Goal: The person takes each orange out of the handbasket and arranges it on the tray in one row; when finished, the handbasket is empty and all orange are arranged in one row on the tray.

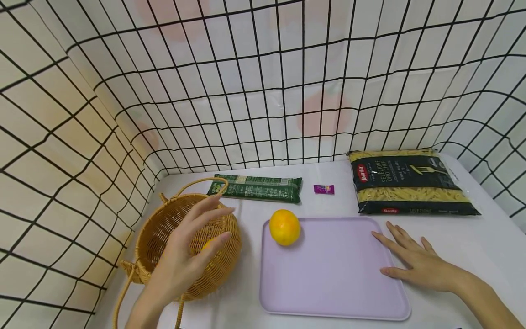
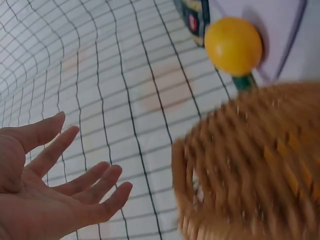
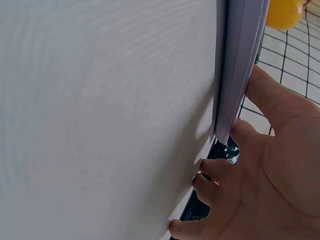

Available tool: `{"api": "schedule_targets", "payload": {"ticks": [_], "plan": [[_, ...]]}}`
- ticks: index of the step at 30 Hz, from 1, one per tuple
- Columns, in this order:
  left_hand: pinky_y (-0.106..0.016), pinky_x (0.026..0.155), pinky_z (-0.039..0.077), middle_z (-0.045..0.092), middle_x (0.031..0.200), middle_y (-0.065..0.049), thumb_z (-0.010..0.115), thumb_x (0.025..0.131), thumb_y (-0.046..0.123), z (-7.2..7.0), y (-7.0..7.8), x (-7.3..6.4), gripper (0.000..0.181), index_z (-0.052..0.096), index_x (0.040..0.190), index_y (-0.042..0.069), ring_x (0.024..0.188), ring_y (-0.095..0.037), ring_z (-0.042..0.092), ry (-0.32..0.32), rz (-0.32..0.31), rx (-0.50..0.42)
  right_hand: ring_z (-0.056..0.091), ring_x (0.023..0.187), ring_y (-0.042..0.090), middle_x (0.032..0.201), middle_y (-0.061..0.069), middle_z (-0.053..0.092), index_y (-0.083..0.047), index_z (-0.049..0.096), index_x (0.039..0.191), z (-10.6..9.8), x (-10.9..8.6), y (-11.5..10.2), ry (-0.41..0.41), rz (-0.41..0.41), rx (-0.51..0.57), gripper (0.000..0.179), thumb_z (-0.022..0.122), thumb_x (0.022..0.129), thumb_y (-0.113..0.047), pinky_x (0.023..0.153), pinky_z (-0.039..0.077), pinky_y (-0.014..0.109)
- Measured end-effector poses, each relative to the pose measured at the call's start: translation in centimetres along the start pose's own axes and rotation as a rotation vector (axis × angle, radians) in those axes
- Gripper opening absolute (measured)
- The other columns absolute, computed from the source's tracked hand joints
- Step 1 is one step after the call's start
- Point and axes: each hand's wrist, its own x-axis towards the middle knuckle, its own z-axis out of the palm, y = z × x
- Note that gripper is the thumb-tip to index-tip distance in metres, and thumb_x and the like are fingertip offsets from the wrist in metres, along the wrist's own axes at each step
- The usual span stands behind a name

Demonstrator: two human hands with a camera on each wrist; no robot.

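Observation:
My left hand (image 1: 185, 251) is over the wicker basket (image 1: 223, 269), its fingers spread and holding nothing. Between thumb and fingers a bit of yellow fruit (image 1: 208, 244) shows inside the basket, mostly hidden. In the left wrist view the hand (image 2: 65, 185) is bare beside the woven wall (image 2: 250, 165). An orange (image 1: 285, 227) sits on the lilac tray (image 1: 333, 274), at its far left corner. At the tray's right edge lies my right hand (image 1: 419, 262), fingers extended, with thumb and index finger touching the rim (image 3: 242, 65) in the right wrist view.
A green packet (image 1: 259, 188) lies behind the basket and tray. Right of it is a small purple wrapped sweet (image 1: 324, 189). A large bag of penne pasta (image 1: 411, 183) lies at the back right. Black wire grid (image 1: 263, 91) walls surround the white table.

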Motion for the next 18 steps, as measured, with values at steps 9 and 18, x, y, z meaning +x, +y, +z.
{"api": "schedule_targets", "payload": {"ticks": [9,18], "plan": [[-0.015,0.110,0.043,0.054,0.152,-0.002,0.070,0.099,0.014,-5.9,-3.2,1.0,0.037,0.067,0.134,0.025,0.141,-0.027,0.051,-0.095,-0.101,0.039,-0.002,0.156,0.054,0.171,0.029,0.005,-0.034,0.024,0.165,0.0,-0.2,0.1,0.002,0.002,0.000,0.084,0.070,0.095,-0.043,0.108,-0.011,0.086],[-0.043,0.111,0.050,0.056,0.151,0.001,0.071,0.099,0.019,-8.5,-6.0,2.5,0.031,0.070,0.129,0.026,0.140,-0.010,0.050,-0.176,-0.190,-0.002,-0.002,0.158,0.052,0.171,0.028,0.006,-0.034,0.024,0.165,0.0,-0.2,0.1,0.015,-0.010,-0.015,0.083,0.070,0.095,-0.043,0.108,-0.010,0.086]]}}
